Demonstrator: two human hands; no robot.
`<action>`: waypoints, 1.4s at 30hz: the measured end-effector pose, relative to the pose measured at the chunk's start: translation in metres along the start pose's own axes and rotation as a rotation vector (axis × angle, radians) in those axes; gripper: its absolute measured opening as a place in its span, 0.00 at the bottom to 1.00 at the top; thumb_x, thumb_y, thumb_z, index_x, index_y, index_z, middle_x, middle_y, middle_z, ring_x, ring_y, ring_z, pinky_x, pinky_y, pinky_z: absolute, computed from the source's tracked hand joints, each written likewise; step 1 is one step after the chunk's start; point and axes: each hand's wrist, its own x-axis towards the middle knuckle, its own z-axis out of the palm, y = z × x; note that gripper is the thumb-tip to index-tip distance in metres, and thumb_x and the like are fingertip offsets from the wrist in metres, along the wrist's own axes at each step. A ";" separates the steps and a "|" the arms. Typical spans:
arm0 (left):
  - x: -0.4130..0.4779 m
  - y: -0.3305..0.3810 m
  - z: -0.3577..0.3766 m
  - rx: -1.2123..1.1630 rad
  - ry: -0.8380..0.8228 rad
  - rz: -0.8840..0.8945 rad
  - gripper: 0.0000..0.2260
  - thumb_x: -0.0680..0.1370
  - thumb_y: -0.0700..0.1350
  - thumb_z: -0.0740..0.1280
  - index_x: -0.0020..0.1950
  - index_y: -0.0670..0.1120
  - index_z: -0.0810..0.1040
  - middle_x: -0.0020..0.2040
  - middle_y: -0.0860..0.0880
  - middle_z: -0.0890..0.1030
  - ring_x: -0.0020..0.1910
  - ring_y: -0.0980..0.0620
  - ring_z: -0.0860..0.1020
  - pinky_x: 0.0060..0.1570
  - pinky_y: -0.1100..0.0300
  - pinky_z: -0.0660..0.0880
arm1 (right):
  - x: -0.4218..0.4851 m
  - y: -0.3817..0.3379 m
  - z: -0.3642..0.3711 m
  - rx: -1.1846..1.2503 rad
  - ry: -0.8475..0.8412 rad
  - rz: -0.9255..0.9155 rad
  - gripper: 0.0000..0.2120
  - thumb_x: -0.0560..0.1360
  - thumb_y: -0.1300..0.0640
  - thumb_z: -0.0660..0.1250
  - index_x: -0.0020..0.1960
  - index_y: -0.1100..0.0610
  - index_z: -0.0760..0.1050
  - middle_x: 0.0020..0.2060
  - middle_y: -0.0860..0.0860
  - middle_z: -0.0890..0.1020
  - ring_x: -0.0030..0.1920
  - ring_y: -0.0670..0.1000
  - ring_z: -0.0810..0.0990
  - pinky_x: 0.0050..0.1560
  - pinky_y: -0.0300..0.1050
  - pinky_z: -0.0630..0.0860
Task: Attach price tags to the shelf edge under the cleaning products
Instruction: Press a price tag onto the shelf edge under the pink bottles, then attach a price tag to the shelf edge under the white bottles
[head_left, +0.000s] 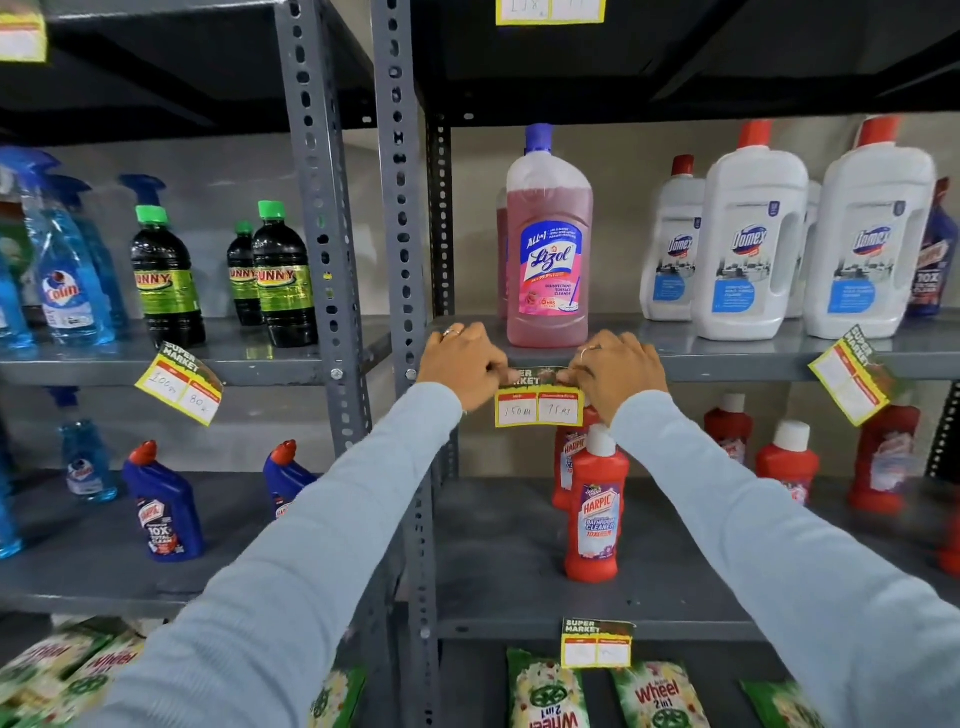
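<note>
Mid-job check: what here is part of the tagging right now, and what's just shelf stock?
In use:
left hand
right hand
price tag
shelf edge
Lizol bottle

Just stock:
Domex bottles
Harpic bottle
Sunny bottles
Colin sprays

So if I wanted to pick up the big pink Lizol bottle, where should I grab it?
Probably around the narrow neck just under the purple cap, coming from the front. The pink Lizol bottle stands upright at the shelf edge, and its body looks too wide for a small hand. Both the left hand and right hand are pinching a price tag right below it, so reach in above them.
</note>
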 end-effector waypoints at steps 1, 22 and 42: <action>0.002 0.000 -0.002 0.017 -0.021 0.004 0.13 0.77 0.58 0.63 0.47 0.51 0.83 0.54 0.46 0.76 0.59 0.43 0.71 0.59 0.47 0.65 | 0.001 0.000 -0.002 0.005 -0.015 0.008 0.16 0.77 0.45 0.61 0.58 0.52 0.79 0.57 0.55 0.77 0.60 0.58 0.72 0.63 0.54 0.69; 0.008 0.012 0.019 -0.089 0.135 -0.220 0.33 0.65 0.73 0.64 0.57 0.48 0.70 0.60 0.44 0.77 0.63 0.41 0.73 0.64 0.43 0.67 | 0.012 0.001 0.000 0.227 0.059 0.192 0.19 0.72 0.41 0.66 0.41 0.58 0.79 0.43 0.54 0.82 0.48 0.55 0.79 0.57 0.51 0.76; 0.002 0.099 0.012 -0.133 0.128 -0.128 0.36 0.69 0.55 0.74 0.69 0.45 0.58 0.65 0.38 0.73 0.63 0.36 0.73 0.60 0.45 0.72 | -0.053 0.112 0.006 0.655 0.156 0.111 0.17 0.69 0.50 0.74 0.56 0.50 0.75 0.67 0.51 0.73 0.73 0.51 0.64 0.72 0.48 0.62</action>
